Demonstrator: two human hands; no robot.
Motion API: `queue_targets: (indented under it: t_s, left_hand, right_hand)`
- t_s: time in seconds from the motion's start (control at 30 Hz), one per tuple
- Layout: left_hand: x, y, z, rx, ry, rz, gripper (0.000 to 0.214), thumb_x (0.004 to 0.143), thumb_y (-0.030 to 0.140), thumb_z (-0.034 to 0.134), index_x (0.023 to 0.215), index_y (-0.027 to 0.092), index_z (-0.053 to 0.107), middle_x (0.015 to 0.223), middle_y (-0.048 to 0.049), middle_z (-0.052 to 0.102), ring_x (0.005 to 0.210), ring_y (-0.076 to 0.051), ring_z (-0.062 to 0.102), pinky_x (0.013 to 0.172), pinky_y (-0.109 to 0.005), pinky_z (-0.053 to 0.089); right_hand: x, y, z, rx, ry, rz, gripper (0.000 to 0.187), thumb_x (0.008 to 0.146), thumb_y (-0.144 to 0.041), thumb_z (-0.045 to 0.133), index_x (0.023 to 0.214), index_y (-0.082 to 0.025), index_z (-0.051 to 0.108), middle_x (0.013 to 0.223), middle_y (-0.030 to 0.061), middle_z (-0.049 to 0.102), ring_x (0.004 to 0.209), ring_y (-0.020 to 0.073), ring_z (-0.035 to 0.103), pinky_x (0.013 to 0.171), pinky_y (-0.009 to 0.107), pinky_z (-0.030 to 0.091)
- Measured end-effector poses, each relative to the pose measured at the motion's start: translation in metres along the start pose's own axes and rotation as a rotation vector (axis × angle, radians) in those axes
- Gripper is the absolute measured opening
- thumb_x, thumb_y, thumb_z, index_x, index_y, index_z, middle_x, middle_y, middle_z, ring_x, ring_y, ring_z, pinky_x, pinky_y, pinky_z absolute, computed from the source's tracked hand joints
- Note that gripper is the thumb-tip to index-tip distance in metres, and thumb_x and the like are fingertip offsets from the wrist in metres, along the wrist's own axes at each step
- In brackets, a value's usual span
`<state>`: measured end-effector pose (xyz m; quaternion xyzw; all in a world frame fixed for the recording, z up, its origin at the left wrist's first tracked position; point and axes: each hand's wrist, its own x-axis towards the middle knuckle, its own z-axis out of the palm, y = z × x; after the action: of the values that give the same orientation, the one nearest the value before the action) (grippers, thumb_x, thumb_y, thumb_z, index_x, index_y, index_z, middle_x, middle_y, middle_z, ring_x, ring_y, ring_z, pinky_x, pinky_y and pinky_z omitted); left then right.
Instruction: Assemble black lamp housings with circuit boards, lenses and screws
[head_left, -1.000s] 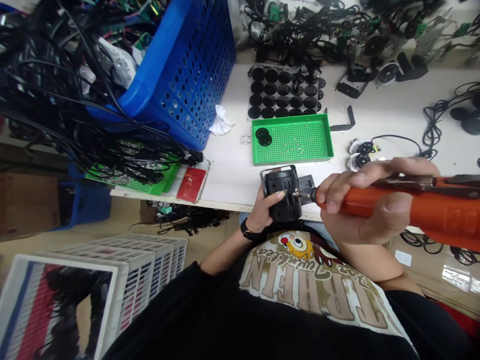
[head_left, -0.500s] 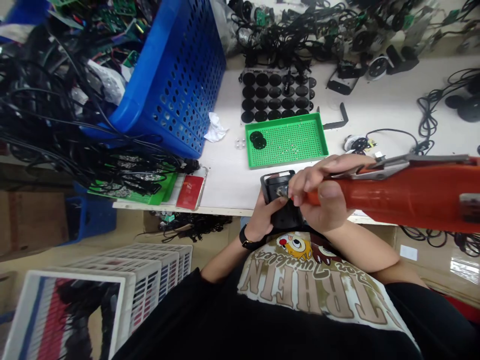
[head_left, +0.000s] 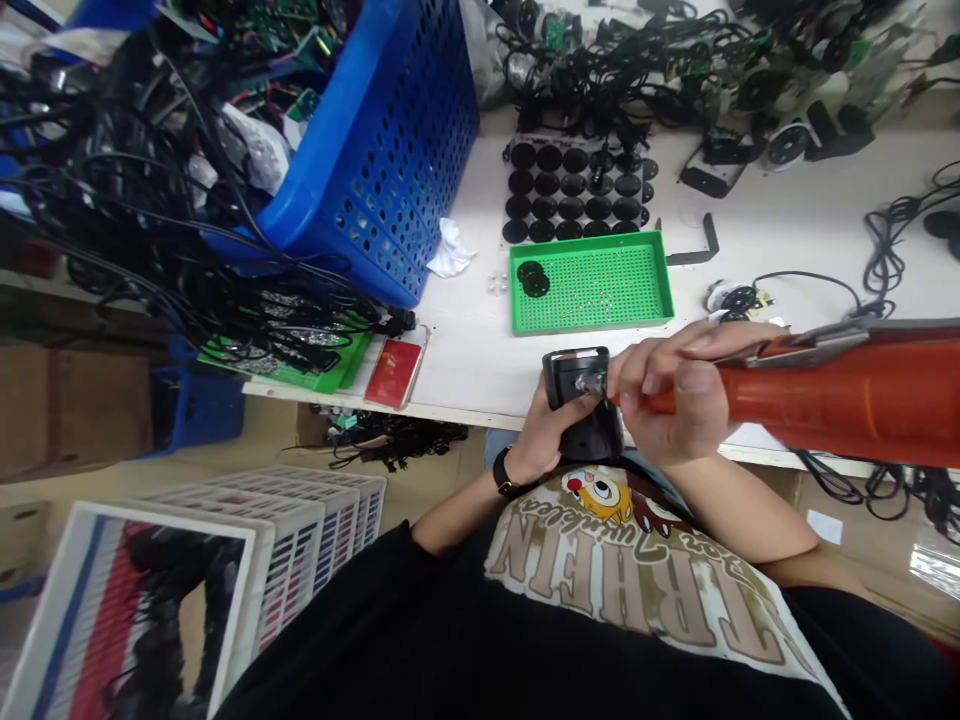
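A black plastic housing (head_left: 589, 440) with a raised rim is held by my left hand (head_left: 541, 440) at the table's front edge, the thumb lying across it. My right hand (head_left: 675, 395) wraps round the front end of an orange power screwdriver (head_left: 840, 395) with a metal lever along its upper side. The tool lies level and points left. Its tip meets a small shiny metal part (head_left: 591, 383) on the housing, close to my left thumb; whether a screw sits there I cannot make out.
Beyond the hands lies a green tray (head_left: 667, 290) with small screws and black discs. Rows of black discs (head_left: 571, 208) sit behind it. A blue basket (head_left: 397, 170) overflowing with cables stands left, near a red-and-white packet (head_left: 395, 372). A white crate (head_left: 262, 580) is below left.
The whole view has shifted, so the table's things appear farther right. My right hand and the screwdriver have drawn slightly right relative to the housing. Both grips are unchanged.
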<state>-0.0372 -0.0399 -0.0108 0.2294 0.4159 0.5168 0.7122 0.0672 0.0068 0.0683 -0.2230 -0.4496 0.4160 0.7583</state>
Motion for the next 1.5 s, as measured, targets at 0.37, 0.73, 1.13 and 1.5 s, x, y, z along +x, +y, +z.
queue_targets:
  t_s: [0.37,0.73,1.13,1.5]
  left_hand:
    - [0.002,-0.007,-0.018,0.058,0.009,0.092,0.060,0.074,0.036,0.092,0.126,0.024,0.064,0.111,-0.0019,0.073,0.102,-0.021,0.070,0.096,-0.037,0.054]
    - [-0.002,0.005,-0.026,-0.101,-0.002,-0.080,0.081,0.067,0.041,0.086,0.141,0.022,0.060,0.095,-0.0056,0.079,0.084,-0.029,0.077,0.085,-0.050,0.062]
    - [-0.006,0.012,-0.026,-0.150,0.007,-0.089,0.075,0.065,0.045,0.081,0.133,0.019,0.064,0.090,-0.0072,0.081,0.091,-0.034,0.079,0.089,-0.055,0.062]
    - [0.002,0.013,-0.030,-0.071,0.024,0.007,0.067,0.071,0.062,0.073,0.127,0.025,0.069,0.092,-0.0078,0.080,0.103,-0.041,0.077,0.087,-0.058,0.062]
  right_hand:
    - [0.001,-0.007,0.002,0.078,0.056,-0.124,0.015,0.094,-0.030,0.072,0.108,-0.032,0.067,0.088,-0.0059,0.068,0.038,0.0040,0.050,0.036,0.022,0.047]
    - [0.008,-0.026,-0.022,-0.117,0.107,-0.143,0.022,0.094,-0.046,0.070,0.114,-0.038,0.072,0.082,-0.0051,0.067,0.033,0.0048,0.039,0.033,0.025,0.046]
    - [-0.005,-0.021,-0.041,-0.125,0.053,-0.158,0.030,0.097,-0.048,0.067,0.126,-0.040,0.067,0.085,-0.0065,0.067,0.033,0.0045,0.040,0.034,0.023,0.046]
    - [-0.018,-0.031,-0.022,-0.055,0.073,-0.085,0.029,0.091,-0.041,0.070,0.120,-0.039,0.066,0.083,-0.0067,0.065,0.033,0.0050,0.041,0.032,0.025,0.044]
